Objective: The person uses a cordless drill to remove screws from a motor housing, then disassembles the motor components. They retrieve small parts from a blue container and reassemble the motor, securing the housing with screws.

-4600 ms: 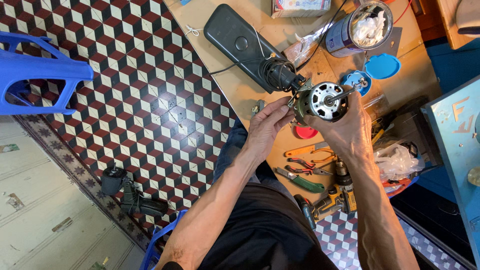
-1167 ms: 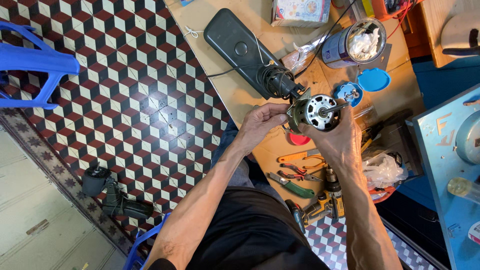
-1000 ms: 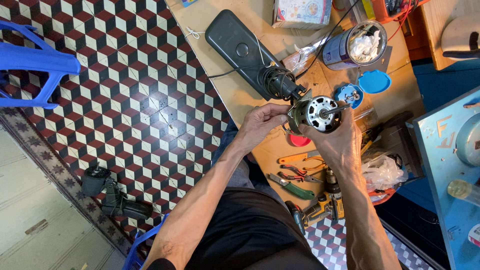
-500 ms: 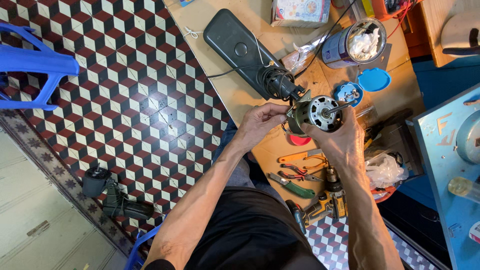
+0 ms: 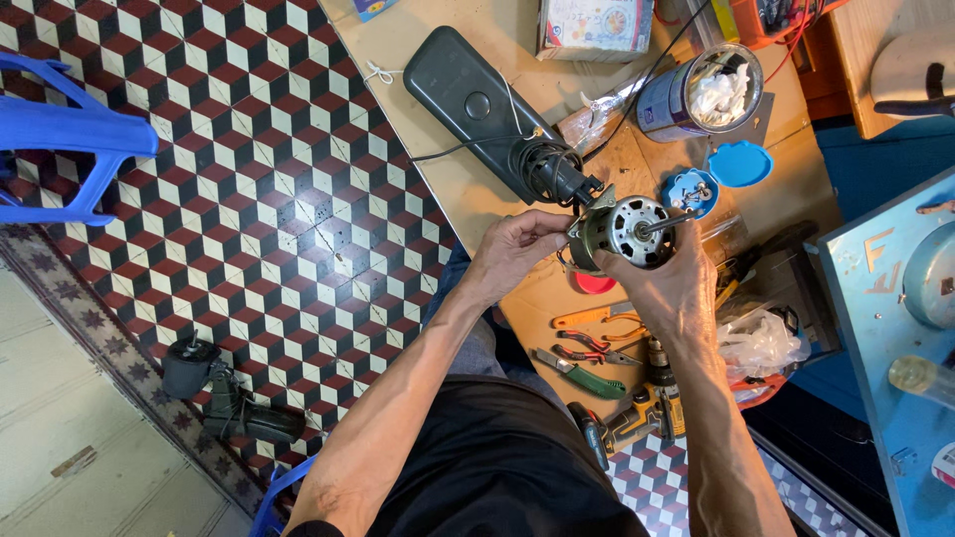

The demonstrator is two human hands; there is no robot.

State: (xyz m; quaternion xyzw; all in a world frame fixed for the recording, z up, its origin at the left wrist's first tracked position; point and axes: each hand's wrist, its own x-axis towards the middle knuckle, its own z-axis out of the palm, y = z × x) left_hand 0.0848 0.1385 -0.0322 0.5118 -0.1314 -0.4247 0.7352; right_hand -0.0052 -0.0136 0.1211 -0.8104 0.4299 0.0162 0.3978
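Motor [image 5: 622,232], likely heavy and rigid, is sitting clasped round its casing by the right hand [image 5: 668,288]; the left hand [image 5: 519,251] is pinching its rear edge.

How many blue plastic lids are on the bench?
2: one lid beside the tin can, another lid just left of it, near the motor. Clutter may hide more.

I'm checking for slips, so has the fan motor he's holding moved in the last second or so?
No. The fan motor sits just left of the small blue cap and above the red lid, as before; both hands remain on it.
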